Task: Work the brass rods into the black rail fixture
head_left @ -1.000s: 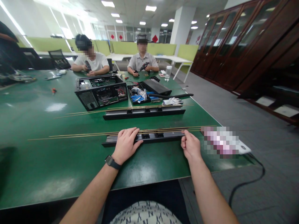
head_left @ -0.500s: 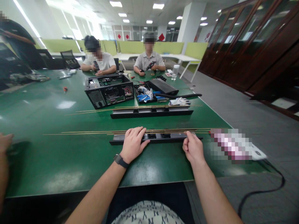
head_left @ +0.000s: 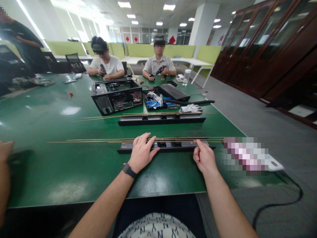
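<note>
Several thin brass-coloured rods (head_left: 86, 140) lie side by side along a long black-and-grey rail (head_left: 183, 149) with dark blocks on it. My left hand (head_left: 143, 150), with a dark watch on the wrist, rests across the rods and the rail's left part. Its fingers are stretched and apart. Over the rail's right end, my right hand (head_left: 204, 155) is closed with thumb and index finger pinched on one of the rods. The exact grip is partly hidden by the fingers. Beyond them, a second rail (head_left: 160, 121) carries similar rods (head_left: 99, 116).
An open black computer case (head_left: 116, 97) stands farther back, beside a black tray holding blue-and-white gloves (head_left: 155, 100). A blurred pink-and-white item (head_left: 245, 153) with a cable lies right. Another person's hand (head_left: 6, 150) is at the left edge. Two people sit opposite; one stands far left.
The nearest rod's left end sticks out slightly farther left from under my left hand. Both hands keep nearly the same places, with left fingers shifting a little.
</note>
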Action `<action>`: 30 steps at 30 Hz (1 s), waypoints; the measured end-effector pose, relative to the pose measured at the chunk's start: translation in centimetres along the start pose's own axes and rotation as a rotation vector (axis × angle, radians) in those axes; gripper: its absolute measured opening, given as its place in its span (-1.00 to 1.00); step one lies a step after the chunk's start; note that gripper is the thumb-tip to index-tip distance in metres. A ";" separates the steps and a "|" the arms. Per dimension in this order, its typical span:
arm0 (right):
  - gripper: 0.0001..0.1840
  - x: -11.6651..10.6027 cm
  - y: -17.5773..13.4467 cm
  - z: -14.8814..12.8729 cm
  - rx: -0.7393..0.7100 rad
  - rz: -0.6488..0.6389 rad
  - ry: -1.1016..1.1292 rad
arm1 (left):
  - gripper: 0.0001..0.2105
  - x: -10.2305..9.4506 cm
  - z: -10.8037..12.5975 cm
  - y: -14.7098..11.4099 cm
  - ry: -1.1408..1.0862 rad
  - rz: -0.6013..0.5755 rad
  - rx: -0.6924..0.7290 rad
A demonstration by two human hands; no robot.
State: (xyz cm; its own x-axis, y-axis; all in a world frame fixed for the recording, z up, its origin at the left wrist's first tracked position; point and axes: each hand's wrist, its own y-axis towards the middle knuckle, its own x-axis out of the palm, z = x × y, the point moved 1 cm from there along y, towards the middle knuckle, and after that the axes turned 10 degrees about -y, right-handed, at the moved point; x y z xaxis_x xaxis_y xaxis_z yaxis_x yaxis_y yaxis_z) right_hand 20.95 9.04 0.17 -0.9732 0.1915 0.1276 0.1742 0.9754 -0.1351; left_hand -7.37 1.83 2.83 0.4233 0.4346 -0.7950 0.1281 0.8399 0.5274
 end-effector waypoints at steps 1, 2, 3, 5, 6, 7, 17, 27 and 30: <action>-0.58 0.0 0.0 0.0 -0.004 -0.013 0.001 | -0.58 -0.1 0.0 0.0 0.011 0.001 -0.013; -0.58 0.0 0.0 0.0 -0.008 -0.024 0.003 | -0.60 -0.3 -0.1 0.0 0.020 -0.003 -0.025; -0.58 0.0 0.0 0.1 -0.012 -0.031 0.006 | -0.62 -0.4 -0.1 0.1 0.025 -0.012 -0.034; -0.58 0.0 0.0 0.1 -0.020 -0.034 0.010 | -0.64 -0.6 -0.2 0.2 0.021 -0.034 -0.041; -0.58 0.0 0.0 0.1 -0.023 -0.031 0.011 | -0.65 -0.7 -0.2 0.2 0.013 -0.040 -0.042; -0.58 0.0 0.0 0.1 -0.027 -0.028 0.012 | -0.65 -0.7 -0.2 0.3 0.002 -0.046 -0.042; -0.55 0.0 -0.1 0.1 -0.033 -0.047 -0.007 | -0.65 -0.1 0.4 1.0 -0.051 -0.060 0.000; -0.56 0.0 0.0 0.3 -0.045 -0.050 -0.021 | -0.56 0.5 1.9 1.4 -0.068 -0.036 0.019; -0.56 -0.1 0.0 0.4 -0.049 -0.055 -0.023 | -0.64 0.9 2.2 2.2 -0.089 -0.071 0.029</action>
State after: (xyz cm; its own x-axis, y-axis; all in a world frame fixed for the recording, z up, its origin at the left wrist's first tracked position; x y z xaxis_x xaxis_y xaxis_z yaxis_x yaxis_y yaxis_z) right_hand 20.99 8.99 -0.20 -0.9846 0.1351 0.1105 0.1267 0.9887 -0.0803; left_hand -4.72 3.31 3.94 0.4898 0.3428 -0.8016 0.1855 0.8574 0.4800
